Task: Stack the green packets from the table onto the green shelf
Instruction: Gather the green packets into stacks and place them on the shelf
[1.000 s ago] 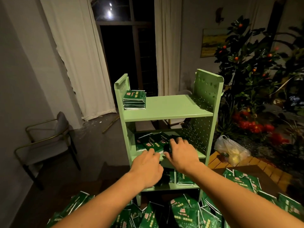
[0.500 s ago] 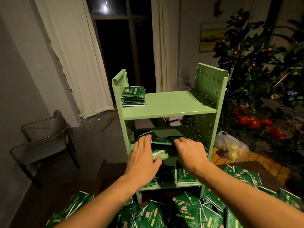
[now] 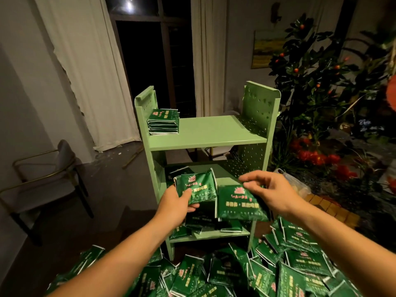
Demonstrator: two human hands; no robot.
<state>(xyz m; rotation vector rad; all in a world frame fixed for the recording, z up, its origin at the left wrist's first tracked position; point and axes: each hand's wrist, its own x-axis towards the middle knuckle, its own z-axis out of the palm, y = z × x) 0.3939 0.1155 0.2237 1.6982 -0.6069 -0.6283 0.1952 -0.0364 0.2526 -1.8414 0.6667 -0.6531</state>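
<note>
A: Start with the big thing. Where does the green shelf (image 3: 205, 133) stand?

B: Just past the heap of green packets (image 3: 235, 273) on the tabletop, facing the person. Its top board carries one tidy stack (image 3: 163, 122) against the left wall. The middle and bottom boards hold packets lying loose and crooked.

A: And what has changed in the last second?

B: A second ago both hands were pressed down on the packets on the middle board. Now both have lifted, and each has come away with a packet.

A: The left hand (image 3: 174, 207)?

B: It grips a packet (image 3: 196, 187) from below, thumb across the printed face, and holds it upright in front of the middle board.

A: The right hand (image 3: 271, 192)?

B: Its thumb and fingers pinch the top edge of a second packet (image 3: 240, 205), which hangs just beside the first, a little lower and nearer the camera.

A: What does that mean for the job?

B: I judge the person is pulling packets off the untidy middle board to square them, perhaps onto the neat stack above. Most of the work remains: the tabletop heap is large, and only one proper stack exists.
</note>
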